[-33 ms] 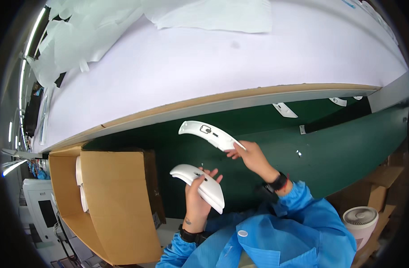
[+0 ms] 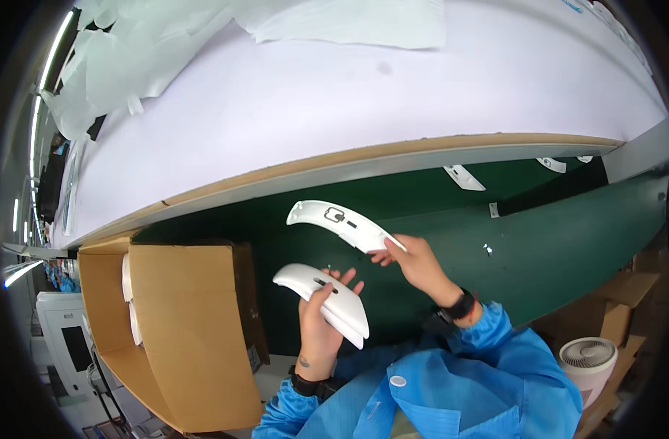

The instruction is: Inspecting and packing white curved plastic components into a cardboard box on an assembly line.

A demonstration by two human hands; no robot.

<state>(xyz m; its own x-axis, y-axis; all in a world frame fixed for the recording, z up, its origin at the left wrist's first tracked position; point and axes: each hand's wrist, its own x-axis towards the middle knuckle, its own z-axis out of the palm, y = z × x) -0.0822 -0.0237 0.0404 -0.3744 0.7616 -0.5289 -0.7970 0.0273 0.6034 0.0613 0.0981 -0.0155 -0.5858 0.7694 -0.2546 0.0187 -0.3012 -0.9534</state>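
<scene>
green shelf (image 2: 451, 238), panel (image 2: 347, 225) slanting lengthwise up-left, right grip (image 2: 422, 267) pinching it, left grip (image 2: 318, 318) clamping stacked panels (image 2: 345, 306)

The right hand (image 2: 421, 267) is lowering slightly, and the curved white panel (image 2: 347, 225) in its fingers is coming down too, its far tip drifting a little further left of that hand. The left hand (image 2: 318, 331) is rising slightly with its white shells, so the gap between them and the right hand's panel is narrowing. Above the left thumb, the upper shell (image 2: 345, 307) is now covering more of the lower shell (image 2: 351, 334) at the far end, and its dark slot is showing more fully.
</scene>
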